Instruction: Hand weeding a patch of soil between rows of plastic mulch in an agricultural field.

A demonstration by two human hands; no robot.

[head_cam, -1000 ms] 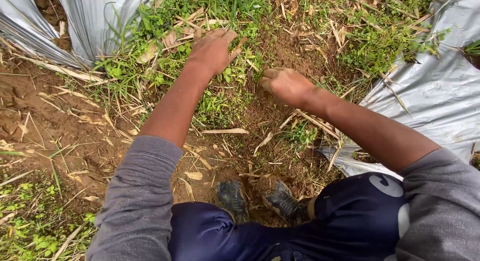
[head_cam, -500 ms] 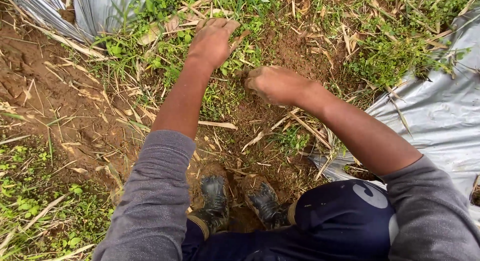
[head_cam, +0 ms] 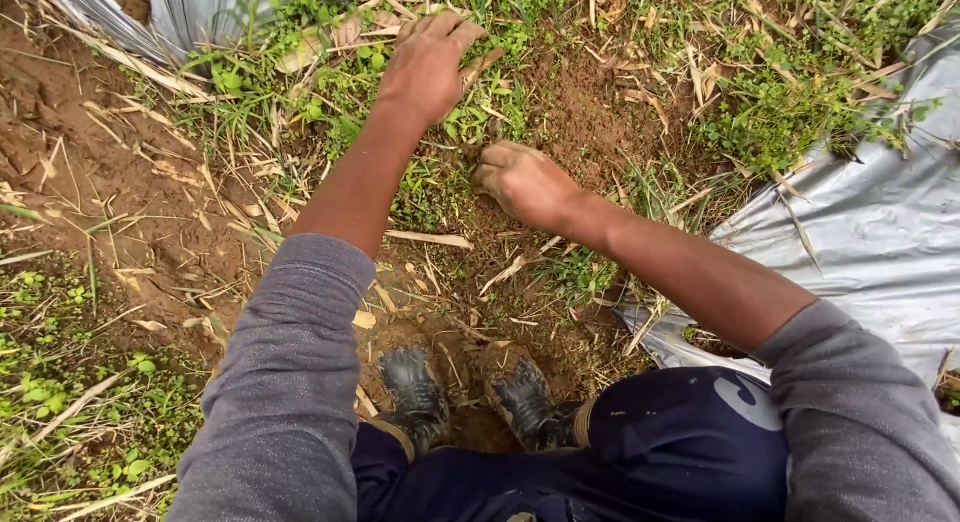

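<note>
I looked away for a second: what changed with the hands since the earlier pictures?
The right hand drew in as a fist and now presses the bare soil. The left hand stayed spread on the weeds. Boots and plastic sheet unchanged.

Grey sleeves [head_cam: 290, 382], navy trousers [head_cam: 660, 452] and muddy black boots [head_cam: 415, 387] stand over reddish-brown soil [head_cam: 590, 102], green weeds [head_cam: 770, 112], pale dry straw [head_cam: 430, 239] and silvery plastic sheet [head_cam: 870, 242].

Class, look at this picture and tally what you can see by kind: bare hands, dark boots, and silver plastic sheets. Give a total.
Bare hands: 2, the left hand and the right hand
Dark boots: 2
Silver plastic sheets: 2
Total: 6
</note>
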